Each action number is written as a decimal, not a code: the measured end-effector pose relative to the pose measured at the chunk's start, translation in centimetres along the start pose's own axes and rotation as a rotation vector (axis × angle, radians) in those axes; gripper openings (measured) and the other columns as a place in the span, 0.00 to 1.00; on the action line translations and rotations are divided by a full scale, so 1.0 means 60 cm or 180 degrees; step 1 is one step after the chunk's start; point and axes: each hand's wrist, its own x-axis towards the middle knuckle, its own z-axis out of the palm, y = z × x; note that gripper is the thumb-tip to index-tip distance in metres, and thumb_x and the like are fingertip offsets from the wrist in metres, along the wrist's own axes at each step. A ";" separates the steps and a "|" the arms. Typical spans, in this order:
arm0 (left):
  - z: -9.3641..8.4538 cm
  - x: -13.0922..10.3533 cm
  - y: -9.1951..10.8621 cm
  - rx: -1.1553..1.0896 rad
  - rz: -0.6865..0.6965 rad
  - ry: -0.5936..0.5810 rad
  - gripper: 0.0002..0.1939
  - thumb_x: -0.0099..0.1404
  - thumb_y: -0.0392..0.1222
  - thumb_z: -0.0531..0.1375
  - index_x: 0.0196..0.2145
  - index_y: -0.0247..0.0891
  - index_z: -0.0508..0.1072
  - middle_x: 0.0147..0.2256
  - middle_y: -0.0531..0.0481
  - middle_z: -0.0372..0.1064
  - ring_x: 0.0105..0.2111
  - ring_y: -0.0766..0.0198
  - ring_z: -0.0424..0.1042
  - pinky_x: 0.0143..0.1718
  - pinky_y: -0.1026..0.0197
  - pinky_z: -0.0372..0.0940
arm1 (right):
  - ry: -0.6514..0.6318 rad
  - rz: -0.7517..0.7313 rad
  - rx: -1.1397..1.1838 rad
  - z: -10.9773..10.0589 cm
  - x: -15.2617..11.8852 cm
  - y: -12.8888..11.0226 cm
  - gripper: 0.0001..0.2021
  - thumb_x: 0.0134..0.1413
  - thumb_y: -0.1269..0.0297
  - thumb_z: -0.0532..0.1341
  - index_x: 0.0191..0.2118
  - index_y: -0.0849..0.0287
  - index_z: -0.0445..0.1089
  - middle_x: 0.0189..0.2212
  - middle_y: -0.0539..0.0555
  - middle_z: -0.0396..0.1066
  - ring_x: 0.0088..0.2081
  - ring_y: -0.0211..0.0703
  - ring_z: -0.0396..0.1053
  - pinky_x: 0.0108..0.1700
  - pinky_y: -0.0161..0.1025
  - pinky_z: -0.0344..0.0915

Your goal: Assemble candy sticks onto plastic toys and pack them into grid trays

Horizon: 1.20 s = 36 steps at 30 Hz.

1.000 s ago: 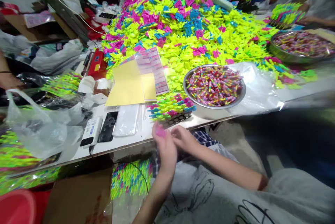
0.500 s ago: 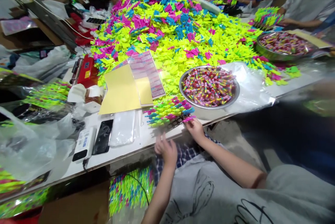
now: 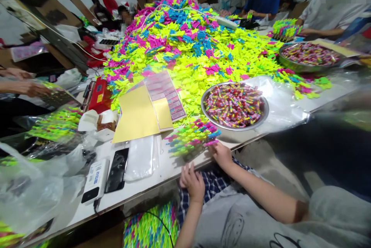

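At the table's front edge my right hand (image 3: 223, 156) pinches a pink plastic piece (image 3: 211, 143) at the right end of a bundle of neon pieces (image 3: 191, 136). My left hand (image 3: 193, 181) is over my lap just below the table edge, its fingers apart, with nothing seen in it. The bundle, in yellow, pink and blue rows, is blurred at its left side. Behind it rises a big heap of loose yellow, pink and blue pieces (image 3: 185, 70). A metal bowl (image 3: 203, 113) of small wrapped sticks stands right of the bundle.
Yellow cards (image 3: 139, 114), clear bags (image 3: 140, 159), a black phone (image 3: 116, 170) and a white power bank (image 3: 95, 178) lie on the left. A red box (image 3: 100, 93) is farther back. Another bowl (image 3: 319, 66) stands at right. Other people sit around; one person's hands (image 3: 26, 84) show at far left.
The view has tilted up, so the table and both hands sit lower in the picture. Another person's hands with a package have appeared at far left. My right hand still grips the pink piece.
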 end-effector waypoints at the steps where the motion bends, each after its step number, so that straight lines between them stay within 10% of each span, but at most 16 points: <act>1: 0.002 -0.001 -0.001 0.0003 0.0018 0.0013 0.18 0.59 0.35 0.49 0.47 0.34 0.68 0.49 0.37 0.63 0.55 0.48 0.55 0.51 0.45 0.52 | -0.0036 0.0001 -0.0036 -0.002 0.001 -0.002 0.13 0.56 0.61 0.51 0.33 0.59 0.72 0.30 0.54 0.71 0.27 0.39 0.67 0.28 0.33 0.54; 31: 0.010 0.004 -0.001 0.0067 0.0078 0.0182 0.20 0.58 0.33 0.48 0.47 0.33 0.66 0.48 0.36 0.63 0.55 0.47 0.55 0.51 0.42 0.52 | 0.0290 0.0077 0.0599 0.015 0.006 -0.003 0.12 0.52 0.72 0.51 0.23 0.60 0.68 0.22 0.52 0.68 0.25 0.37 0.65 0.29 0.31 0.57; 36: 0.014 -0.001 -0.016 0.0212 0.0363 0.0362 0.19 0.58 0.32 0.49 0.48 0.32 0.65 0.48 0.36 0.62 0.55 0.47 0.54 0.50 0.44 0.53 | 0.0401 0.0176 0.0975 -0.013 0.012 0.031 0.10 0.54 0.67 0.53 0.37 0.58 0.71 0.34 0.55 0.72 0.36 0.40 0.69 0.40 0.34 0.63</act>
